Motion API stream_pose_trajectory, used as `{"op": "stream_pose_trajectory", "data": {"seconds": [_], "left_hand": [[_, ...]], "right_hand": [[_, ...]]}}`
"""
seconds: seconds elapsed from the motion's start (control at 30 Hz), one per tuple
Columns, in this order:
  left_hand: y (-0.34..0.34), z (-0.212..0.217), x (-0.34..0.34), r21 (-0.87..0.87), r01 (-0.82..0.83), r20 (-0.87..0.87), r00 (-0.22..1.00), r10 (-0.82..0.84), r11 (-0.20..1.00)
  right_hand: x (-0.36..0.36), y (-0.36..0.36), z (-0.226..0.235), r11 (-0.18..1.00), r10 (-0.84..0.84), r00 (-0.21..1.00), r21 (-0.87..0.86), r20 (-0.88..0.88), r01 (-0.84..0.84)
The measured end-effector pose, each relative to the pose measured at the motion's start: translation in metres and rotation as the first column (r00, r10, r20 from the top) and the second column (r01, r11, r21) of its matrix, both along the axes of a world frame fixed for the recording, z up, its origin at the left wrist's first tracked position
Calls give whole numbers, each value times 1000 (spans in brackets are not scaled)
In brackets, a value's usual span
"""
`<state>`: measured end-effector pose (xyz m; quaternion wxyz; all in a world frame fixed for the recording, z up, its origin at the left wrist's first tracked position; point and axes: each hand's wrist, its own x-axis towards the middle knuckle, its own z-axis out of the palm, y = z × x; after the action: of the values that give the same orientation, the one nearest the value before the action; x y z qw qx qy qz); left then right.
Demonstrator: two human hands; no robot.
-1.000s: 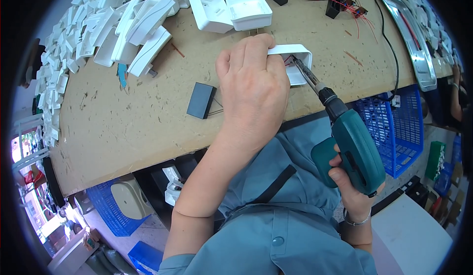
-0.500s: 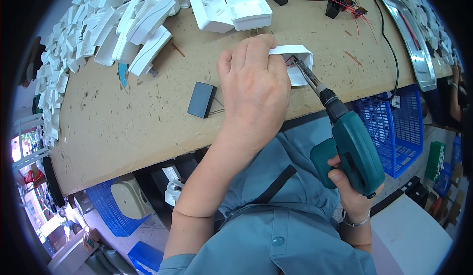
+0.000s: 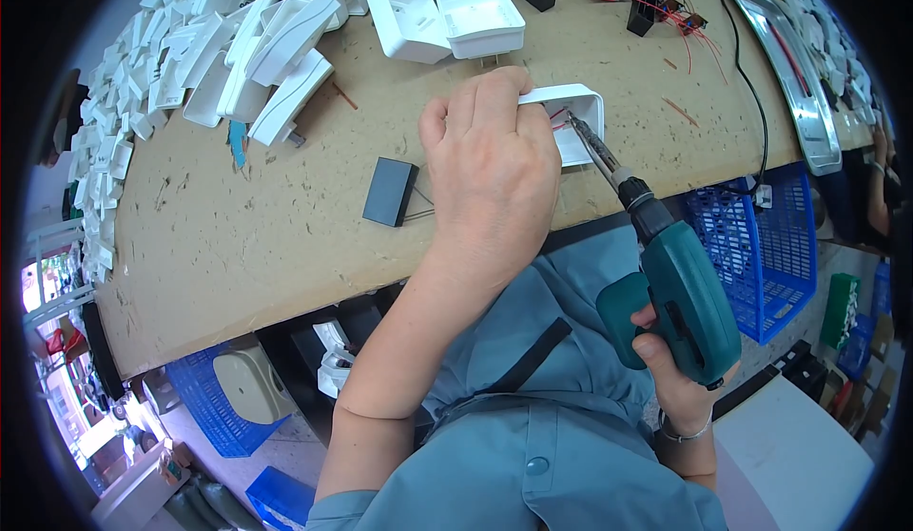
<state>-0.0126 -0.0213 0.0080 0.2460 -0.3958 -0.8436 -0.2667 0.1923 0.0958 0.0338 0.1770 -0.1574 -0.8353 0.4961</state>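
Note:
With its fingers closed, my left hand (image 3: 495,155) holds a white plastic housing (image 3: 588,108) near the table's front edge. The housing's open side faces right, and a thin red wire shows inside it. Wrapped round the grip of a green soldering gun (image 3: 689,293), my right hand (image 3: 680,374) is closed at the lower right. The gun's tip points up and left into the housing, close to the wire; I cannot tell if they touch. Left of my left hand lies a black rectangular box (image 3: 390,192) with thin leads running toward my wrist.
White housings (image 3: 276,56) are heaped at the far left, with two open ones (image 3: 480,19) behind my left hand. Black boxes and red-wired parts (image 3: 656,8) lie at the back right. A dark cable (image 3: 751,75) runs beside a metal tray (image 3: 785,75). Blue crates (image 3: 770,255) stand below the table.
The soldering gun and its tip have shifted very slightly, and more of the red wire inside the housing shows. My left hand and the housing have stayed nearly still.

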Motion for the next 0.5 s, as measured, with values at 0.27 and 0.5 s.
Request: {"op": "stream_pose_trajectory", "data": {"seconds": [0.27, 0.5], "left_hand": [[0, 1, 1, -7, -2, -6, 1000, 2, 1000], [0, 1, 1, -4, 1, -9, 1000, -1, 1000]], "right_hand": [[7, 0, 4, 998, 21, 1000, 59, 2, -21], [18, 0, 9, 995, -57, 998, -79, -40, 54]]}}
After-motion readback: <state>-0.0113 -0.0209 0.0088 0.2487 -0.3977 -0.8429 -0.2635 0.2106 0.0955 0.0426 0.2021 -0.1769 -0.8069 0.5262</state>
